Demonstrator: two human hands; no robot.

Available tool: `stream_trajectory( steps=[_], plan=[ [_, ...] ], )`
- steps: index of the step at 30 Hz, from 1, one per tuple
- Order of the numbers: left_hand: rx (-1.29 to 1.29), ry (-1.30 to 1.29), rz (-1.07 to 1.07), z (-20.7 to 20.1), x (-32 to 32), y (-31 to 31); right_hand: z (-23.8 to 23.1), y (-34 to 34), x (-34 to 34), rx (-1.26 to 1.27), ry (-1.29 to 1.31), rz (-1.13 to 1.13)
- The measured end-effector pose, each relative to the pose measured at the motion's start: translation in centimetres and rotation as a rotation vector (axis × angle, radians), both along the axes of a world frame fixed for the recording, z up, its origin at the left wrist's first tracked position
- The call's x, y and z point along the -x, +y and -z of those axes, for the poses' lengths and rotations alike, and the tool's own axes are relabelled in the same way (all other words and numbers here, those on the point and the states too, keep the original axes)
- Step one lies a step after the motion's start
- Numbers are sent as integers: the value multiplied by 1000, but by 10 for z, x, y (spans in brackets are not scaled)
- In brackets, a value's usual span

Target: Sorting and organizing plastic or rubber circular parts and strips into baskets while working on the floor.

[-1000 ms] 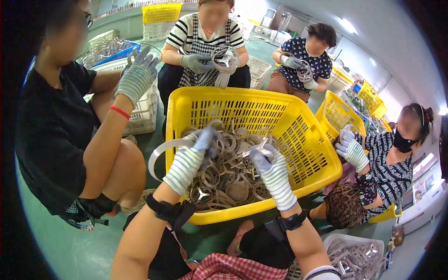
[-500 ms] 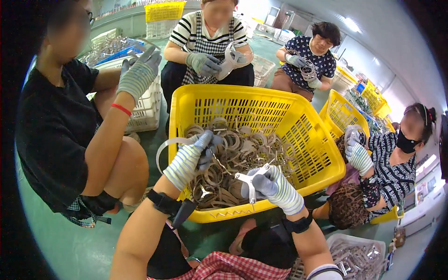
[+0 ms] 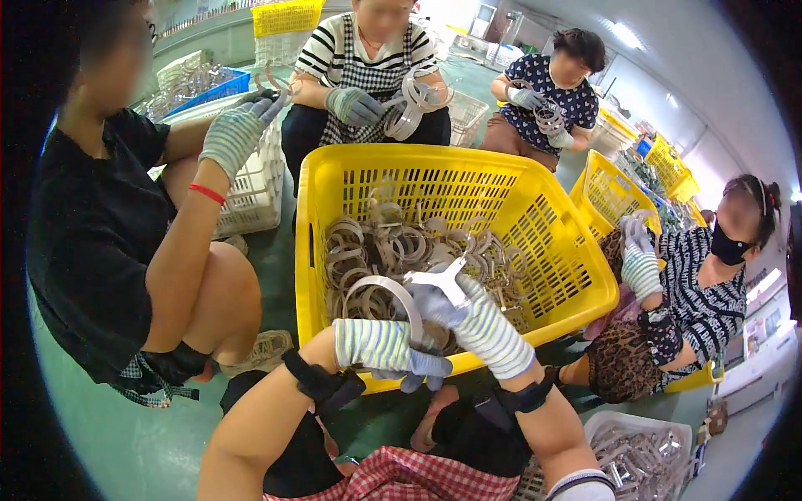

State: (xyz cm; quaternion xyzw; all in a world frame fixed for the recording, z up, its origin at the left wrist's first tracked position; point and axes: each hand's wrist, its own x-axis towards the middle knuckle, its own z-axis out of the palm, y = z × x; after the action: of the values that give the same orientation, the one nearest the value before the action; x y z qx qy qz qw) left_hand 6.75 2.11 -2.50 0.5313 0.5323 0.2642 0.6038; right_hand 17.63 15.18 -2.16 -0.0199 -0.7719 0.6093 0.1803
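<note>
Over the near rim of a yellow basket (image 3: 455, 159), my left hand (image 3: 380, 346), in a striped grey-fingered glove, has its fingers closed on a curved metal band (image 3: 393, 285). The band arches up above the hand. Close beside it on the right, my gloved right hand (image 3: 489, 326) grips a pale three-armed metal bracket (image 3: 449, 280), its arms sticking out past the fingers. Many loose curved metal bands (image 3: 409, 246) lie heaped in the basket under both hands. Part of the left fingers blurs against the basket's edge.
Co-workers sit around the basket: one at left (image 3: 100, 234), two across, one at right (image 3: 693, 292), several holding metal bands. A white crate of metal parts (image 3: 639, 468) stands by my right knee. More yellow baskets (image 3: 614, 196) stand behind on the right.
My left hand has come down and nearer to me with the curved band, out of the heap. My right hand has risen slightly leftward, turning the bracket. The two hands are now close together.
</note>
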Motion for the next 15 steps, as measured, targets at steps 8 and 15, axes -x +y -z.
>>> stream_trajectory(
  steps=[8, 15],
  plan=[
    [-987, 1007, -428, -9, 5, 14, 6, 30, -9, 351, 14, 291],
    [-1120, 922, -364, -9, 33, 1, -6, 44, -11, 877, 114, 193]
  ],
)
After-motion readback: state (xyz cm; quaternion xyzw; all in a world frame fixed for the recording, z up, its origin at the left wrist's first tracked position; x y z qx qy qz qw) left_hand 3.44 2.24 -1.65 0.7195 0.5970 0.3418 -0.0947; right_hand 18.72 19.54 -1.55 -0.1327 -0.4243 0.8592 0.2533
